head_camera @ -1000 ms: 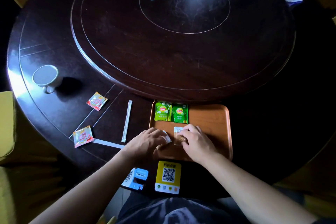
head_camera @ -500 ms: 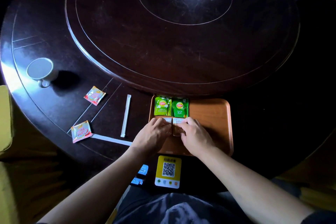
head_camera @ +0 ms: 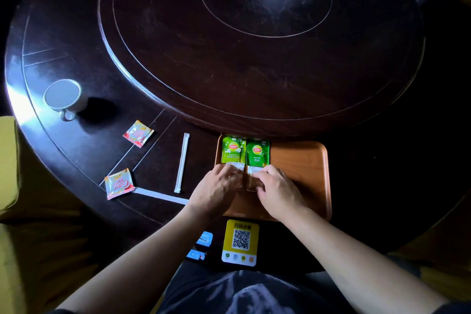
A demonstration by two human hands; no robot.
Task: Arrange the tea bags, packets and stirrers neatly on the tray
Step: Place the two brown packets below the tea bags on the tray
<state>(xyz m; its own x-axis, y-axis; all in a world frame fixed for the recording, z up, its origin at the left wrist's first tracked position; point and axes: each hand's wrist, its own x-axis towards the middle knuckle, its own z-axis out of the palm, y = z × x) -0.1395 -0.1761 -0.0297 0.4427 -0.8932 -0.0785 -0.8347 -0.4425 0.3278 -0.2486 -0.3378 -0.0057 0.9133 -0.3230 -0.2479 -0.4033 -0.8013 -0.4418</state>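
On the tray (head_camera: pixel 300 160), just below two green tea bags (head_camera: pixel 244 151), left hand (head_camera: pixel 216 190) and right hand (head_camera: pixel 279 190) each press bent fingers on a small clear packet (head_camera: pixel 252 181); light, limp and slippery, these look best nudged by their edges.

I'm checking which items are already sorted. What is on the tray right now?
On the tray: two green tea bags side by side at its far left, and below them two pale packets under the left hand and right hand. Those stay partly covered.
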